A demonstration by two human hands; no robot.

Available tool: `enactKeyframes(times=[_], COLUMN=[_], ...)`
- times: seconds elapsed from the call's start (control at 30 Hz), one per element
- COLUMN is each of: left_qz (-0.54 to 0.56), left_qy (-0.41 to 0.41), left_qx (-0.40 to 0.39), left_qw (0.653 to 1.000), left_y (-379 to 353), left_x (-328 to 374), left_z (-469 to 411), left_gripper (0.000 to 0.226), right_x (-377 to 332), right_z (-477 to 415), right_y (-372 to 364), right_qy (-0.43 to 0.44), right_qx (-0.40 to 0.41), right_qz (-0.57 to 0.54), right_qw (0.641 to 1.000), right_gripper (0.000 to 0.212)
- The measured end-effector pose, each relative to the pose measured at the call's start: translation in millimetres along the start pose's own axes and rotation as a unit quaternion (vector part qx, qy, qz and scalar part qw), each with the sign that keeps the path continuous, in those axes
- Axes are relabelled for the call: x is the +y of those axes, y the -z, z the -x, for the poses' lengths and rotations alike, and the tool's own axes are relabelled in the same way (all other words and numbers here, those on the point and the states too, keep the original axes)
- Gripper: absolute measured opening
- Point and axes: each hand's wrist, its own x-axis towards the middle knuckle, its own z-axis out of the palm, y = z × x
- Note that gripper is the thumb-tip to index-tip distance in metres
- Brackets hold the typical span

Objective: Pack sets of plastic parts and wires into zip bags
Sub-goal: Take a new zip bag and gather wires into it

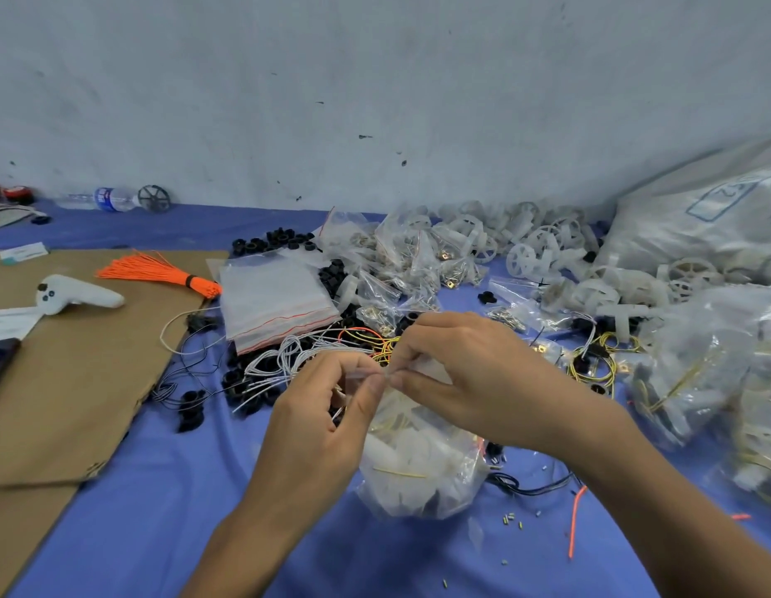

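While the left hand (319, 407) and the right hand (465, 373) meet at the top of a see-through zip bag (418, 472), each one pinches its top edge between thumb and fingers. The two hands are close together, almost touching. The bag hangs down from them, and its bottom rests on the blue cloth (159, 511). It is full of white plastic parts, with a thin yellow wire (399, 472) showing inside.

Just behind the hands lies a tangle of white wires (289, 360) mixed with small black parts (194, 407). A flat stack of empty zip bags (276, 299) sits behind that. To the left is a sheet of brown cardboard (73, 381) with a bunch of orange strings (159, 271) on its far edge. Many white wheels (547, 248) are piled at the back right, near a big white sack (699, 222). More filled bags (699, 373) lie on the right side.
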Motion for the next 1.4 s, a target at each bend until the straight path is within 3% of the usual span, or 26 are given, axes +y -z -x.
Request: enactKeyframes(times=[0.4,0.8,0.97,1.07,1.2,1.4], left_qz=[0.004,-0.071,-0.193,-0.209,-0.200,-0.173], left_qy=[0.001,-0.014,-0.080,-0.100,-0.073,-0.034], left_qx=[0.012,0.014,0.004,-0.011,-0.013,-0.009], left_qw=[1.000,0.997,0.978,0.973,0.977,0.984], left_y=[6,16,14,14,21,27], left_x=[3,9,22,26,22,17], left_z=[0,-1,-4,-4,-2,-1], left_gripper=[0.011,0.003,0.002,0.003,0.003,0.004], right_x=[4,7,-1,-2,11,30], right_z=[7,15,15,16,22,31], right_y=[0,4,-1,1,10,15], right_qy=[-0.032,-0.052,-0.028,-0.028,-0.056,-0.082], right_qx=[0.008,0.022,0.030,0.029,0.027,0.037], right_qz=[-0.020,-0.007,0.032,0.037,0.005,-0.124], right_qw=[0.999,0.998,0.999,0.998,0.998,0.988], right_gripper=[0.011,0.012,0.011,0.012,0.016,0.007])
